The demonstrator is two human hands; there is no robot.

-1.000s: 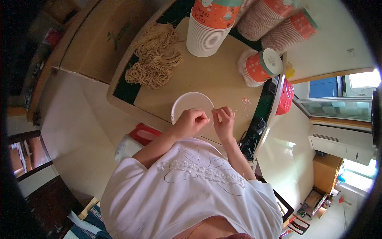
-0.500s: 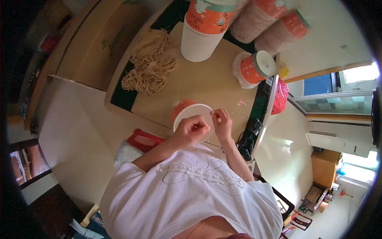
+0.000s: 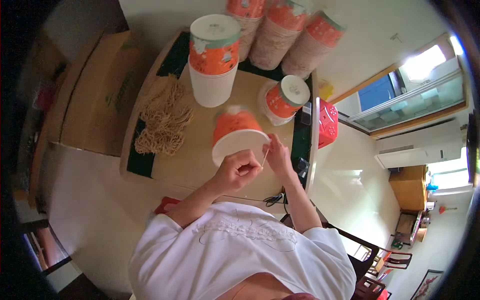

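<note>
An orange-and-white paper cup point(image 3: 235, 136) lies tipped on its side on the tan wooden desk point(image 3: 200, 165), its white round base turned toward the seated person; a second ago it showed only as a white disc, so it has been tilted to expose its orange wall. The left hand point(image 3: 239, 170) is curled in a narrow pinch just below the cup's rim, and the right hand point(image 3: 278, 156) pinches a thin pale strip point(image 3: 264, 157) at the cup's edge. What is inside the cup cannot be seen. Beyond it stand a tall stack of matching cups point(image 3: 214, 60) and a shorter plastic-wrapped stack point(image 3: 284, 100), lying tilted. More wrapped stacks point(image 3: 282, 35) lean at the wall. A heap of tan cords point(image 3: 162, 122) lies to the left.
</note>
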